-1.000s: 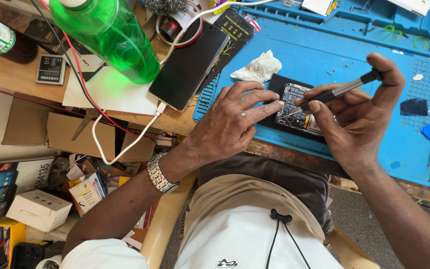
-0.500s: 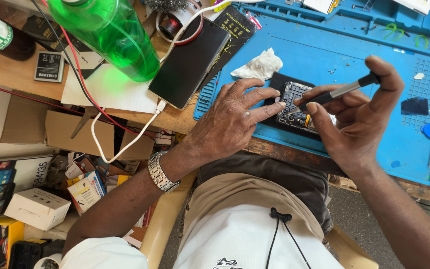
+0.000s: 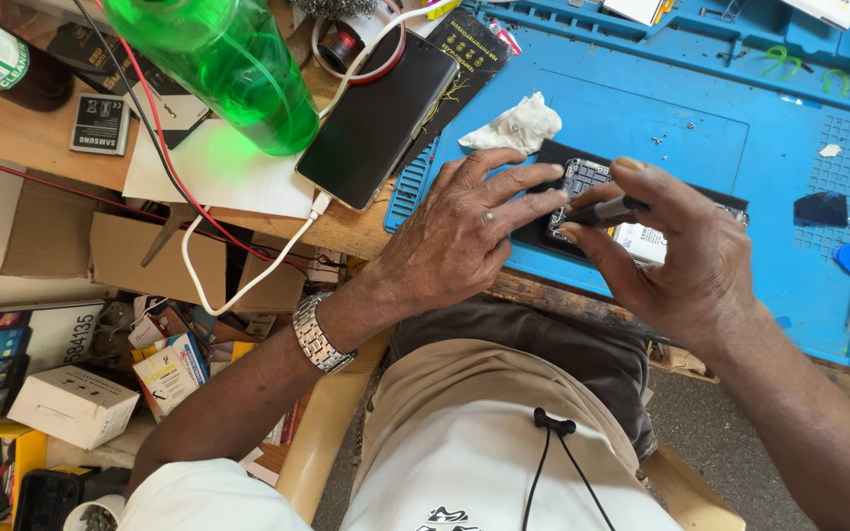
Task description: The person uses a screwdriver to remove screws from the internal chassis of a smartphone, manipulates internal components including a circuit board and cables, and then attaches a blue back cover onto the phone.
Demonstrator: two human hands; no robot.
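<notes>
The opened phone (image 3: 582,192) lies back-up on the blue work mat (image 3: 641,118), at the mat's near edge, its circuit board bared and its long axis running left to right across the person's front. The left hand (image 3: 459,231) lies flat on the phone's left end, fingers (image 3: 528,177) spread and stretched out over the dark casing, pressing it down rather than closing around it. The right hand (image 3: 686,261) comes in from the phone's right side, its fingers pinched shut on a slim dark tool (image 3: 607,209) that lies nearly along the phone's long axis, the tip pointing left toward the board just beside the left fingertips. Both hands touch the phone; the right hand covers its middle and much of the right half, so where the tip meets the board cannot be made out. A crumpled white tissue (image 3: 518,126) lies on the mat just beyond the phone's left end. Farther left of the phone, off the mat on the wooden tabletop (image 3: 22,128), a second phone (image 3: 376,123) with a dark screen lies with a white cable (image 3: 248,285) plugged in, and a green bottle (image 3: 223,64) lies beside it.
</notes>
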